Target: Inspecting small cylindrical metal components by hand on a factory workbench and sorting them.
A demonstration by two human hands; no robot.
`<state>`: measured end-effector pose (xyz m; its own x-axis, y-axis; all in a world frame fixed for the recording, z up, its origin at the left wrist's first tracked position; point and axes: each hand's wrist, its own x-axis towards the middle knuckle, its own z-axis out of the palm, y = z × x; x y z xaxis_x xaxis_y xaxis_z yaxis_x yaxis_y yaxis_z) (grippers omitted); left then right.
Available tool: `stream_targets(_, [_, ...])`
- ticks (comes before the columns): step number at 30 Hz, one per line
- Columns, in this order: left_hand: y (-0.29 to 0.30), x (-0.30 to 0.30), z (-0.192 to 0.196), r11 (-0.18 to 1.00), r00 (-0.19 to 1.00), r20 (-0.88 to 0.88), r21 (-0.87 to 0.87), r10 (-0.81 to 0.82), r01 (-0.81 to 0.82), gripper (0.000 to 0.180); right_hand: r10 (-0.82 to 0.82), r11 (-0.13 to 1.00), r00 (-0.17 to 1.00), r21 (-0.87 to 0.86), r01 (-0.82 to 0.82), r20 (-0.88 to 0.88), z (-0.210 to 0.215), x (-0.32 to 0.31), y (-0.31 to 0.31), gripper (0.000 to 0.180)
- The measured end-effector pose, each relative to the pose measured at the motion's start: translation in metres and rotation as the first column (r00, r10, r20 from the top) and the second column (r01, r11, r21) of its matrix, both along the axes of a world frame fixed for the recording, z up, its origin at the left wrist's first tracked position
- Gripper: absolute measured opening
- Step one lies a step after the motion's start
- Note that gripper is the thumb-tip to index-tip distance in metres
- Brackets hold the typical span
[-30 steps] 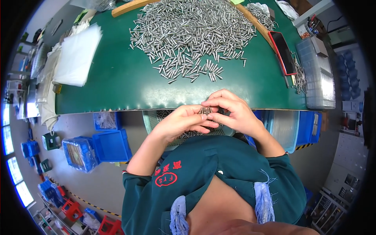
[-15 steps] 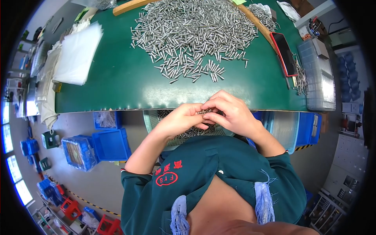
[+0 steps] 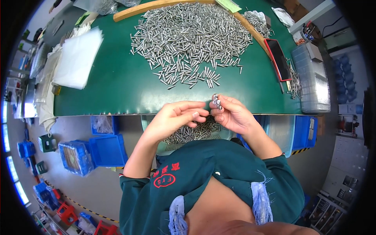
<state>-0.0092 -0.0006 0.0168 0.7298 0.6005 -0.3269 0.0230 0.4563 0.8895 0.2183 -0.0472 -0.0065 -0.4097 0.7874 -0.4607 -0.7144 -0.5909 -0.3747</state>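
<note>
the right hand (image 3: 232,116) pinches a small bunch of short, shiny metal pins (image 3: 216,101) at its fingertips, left hand (image 3: 174,117) loosely curled beside; stiff, light, likely slippery, best gripped mid-shaft.

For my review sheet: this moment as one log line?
right hand: pinching small metal pins | left hand: alongside, fingertips near | pin pile: on green table

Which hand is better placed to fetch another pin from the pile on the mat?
Left, probably: the left hand looks empty, while the right hand pinches small metal pieces.
</note>
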Motion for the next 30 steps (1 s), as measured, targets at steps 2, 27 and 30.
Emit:
stream_targets(2, [-0.003,-0.003,-0.008,0.960,0.978,-0.110,0.238,0.178,-0.148,0.030,0.031,0.999,0.999,0.027,-0.031,0.032,0.002,0.000,-0.002,0.017])
stream_targets(27, [0.017,-0.004,-0.003,0.043,0.727,-0.116,0.992,0.677,0.117,0.012,-0.523,0.732,0.036,0.470,-0.494,0.851,0.003,0.020,0.009,0.015])
stream_targets(30, [0.017,-0.060,0.000,0.045,0.507,-0.109,0.990,0.855,0.137,0.009,-0.546,0.717,-0.031,0.448,-0.535,0.837,0.003,0.015,0.014,0.014])
